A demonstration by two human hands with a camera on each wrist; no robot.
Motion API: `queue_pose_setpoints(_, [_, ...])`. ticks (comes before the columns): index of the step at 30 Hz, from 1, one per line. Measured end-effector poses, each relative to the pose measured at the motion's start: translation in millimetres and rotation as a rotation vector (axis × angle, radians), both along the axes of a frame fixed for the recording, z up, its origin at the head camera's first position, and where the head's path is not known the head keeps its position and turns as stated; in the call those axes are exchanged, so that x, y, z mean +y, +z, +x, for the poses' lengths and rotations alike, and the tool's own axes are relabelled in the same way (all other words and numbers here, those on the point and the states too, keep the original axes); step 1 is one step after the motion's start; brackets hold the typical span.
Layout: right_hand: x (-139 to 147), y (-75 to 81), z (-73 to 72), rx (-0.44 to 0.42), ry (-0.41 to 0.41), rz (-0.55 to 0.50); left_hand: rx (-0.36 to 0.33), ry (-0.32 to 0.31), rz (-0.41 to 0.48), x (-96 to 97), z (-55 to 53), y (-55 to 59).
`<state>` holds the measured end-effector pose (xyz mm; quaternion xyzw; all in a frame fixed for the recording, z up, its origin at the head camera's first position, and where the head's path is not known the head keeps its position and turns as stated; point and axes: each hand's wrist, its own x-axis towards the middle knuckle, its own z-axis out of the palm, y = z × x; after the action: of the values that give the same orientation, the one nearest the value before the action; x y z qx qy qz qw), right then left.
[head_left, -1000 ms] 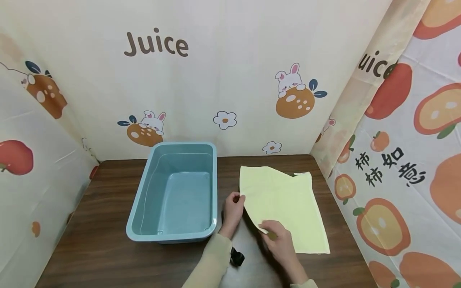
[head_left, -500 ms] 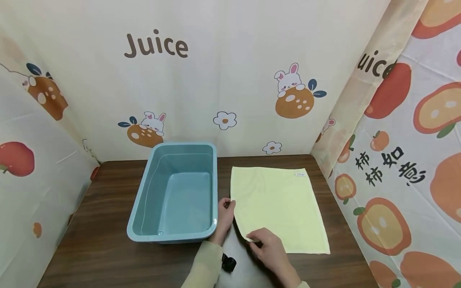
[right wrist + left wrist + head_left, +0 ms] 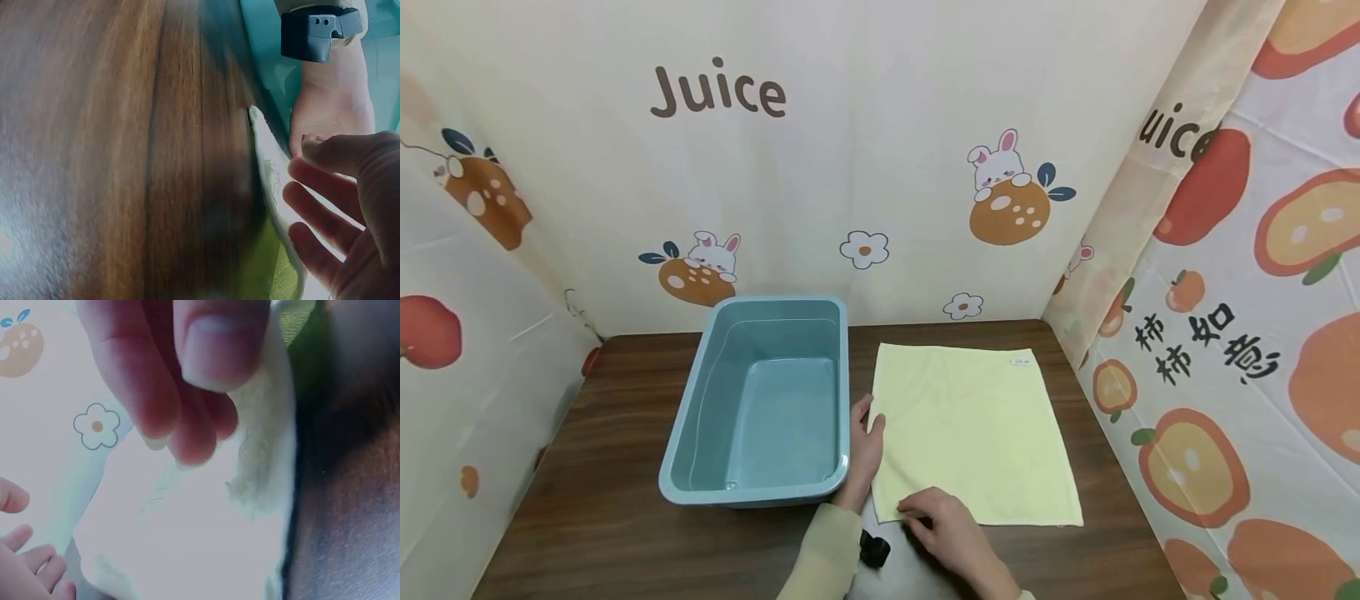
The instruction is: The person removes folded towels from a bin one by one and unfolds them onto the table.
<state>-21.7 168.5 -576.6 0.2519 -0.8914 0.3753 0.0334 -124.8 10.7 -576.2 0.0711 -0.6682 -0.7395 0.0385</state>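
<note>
A pale yellow towel (image 3: 970, 433) lies spread flat on the dark wooden table, with a small white label at its far right corner. Beside its left edge is my left hand (image 3: 865, 450), thumb and fingers parted; the left wrist view has its fingertips (image 3: 194, 440) over the cloth. At the near left corner, my right hand (image 3: 951, 529) has its fingers loosely bent over the towel's edge. In the right wrist view that corner sticks out free of the right hand's fingers (image 3: 319, 212). Neither hand grips anything.
A light blue plastic basin (image 3: 842, 400) stands directly left of the towel, close to my left forearm. Behind the table hangs a printed curtain (image 3: 820, 167), with more patterned cloth on both sides. A black wrist camera (image 3: 874, 550) sits on the left wrist.
The towel's folded-over left side was drawn left and laid flat, uncovering the label. Both hands moved left and toward the near edge, then let go of the towel.
</note>
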Motion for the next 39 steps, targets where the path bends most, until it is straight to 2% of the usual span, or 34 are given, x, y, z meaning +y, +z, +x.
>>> queue_pose_setpoints(3, [0, 4.5, 0.2, -0.178, 0.019, -0.193, 0.08, -0.088, -0.128, -1.2, -0.7, 0.0])
queue_pose_setpoints(5, [3, 8.4, -1.0, -0.249, -0.024, -0.328, 0.138, -0.16, -0.236, -1.8, -1.2, -0.8])
queue_pose_setpoints(6, [5, 10.5, -2.3, -0.256, -0.061, -0.378, 0.165, -0.198, -0.292, -2.0, -1.4, -1.3])
queue_pose_setpoints(8, [13, 13.4, -7.0, -0.191, -0.157, -0.406, 0.2, -0.272, -0.394, -2.3, -2.1, -3.4])
queue_pose_setpoints(10, [26, 13.6, -12.9, -0.086, -0.269, -0.342, 0.206, -0.336, -0.44, -2.9, -1.8, -5.3])
queue_pose_setpoints(13, [51, 12.6, -21.1, 0.043, -0.412, -0.151, 0.178, -0.414, -0.496, -3.9, -0.9, -9.3])
queue_pose_setpoints(16, [80, 12.7, -25.9, -0.006, -0.486, 0.024, 0.143, -0.47, -0.539, -5.0, 1.6, -10.4])
queue_pose_setpoints(18, [96, 12.2, -27.2, -0.091, -0.501, 0.097, 0.133, -0.518, -0.602, -5.9, 3.7, -10.3])
queue_pose_setpoints(20, [111, 9.6, -27.2, -0.168, -0.502, 0.149, 0.129, -0.578, -0.695, -7.1, 6.3, -10.0])
queue_pose_setpoints(24, [131, 0.7, -23.9, -0.218, -0.477, 0.219, 0.156, -0.694, -0.931, -9.1, 12.4, -10.1])
queue_pose_setpoints(29, [144, -8.8, -21.1, -0.258, -0.414, 0.245, 0.213, -0.754, -1.141, -9.2, 18.3, -10.2])
queue_pose_setpoints(33, [148, -12.7, -23.0, -0.246, -0.38, 0.262, 0.235, -0.765, -1.211, -8.5, 22.1, -11.0])
queue_pose_setpoints(39, [154, -15.4, -27.0, -0.231, -0.363, 0.293, 0.213, -0.776, -1.262, -6.8, 27.0, -8.9])
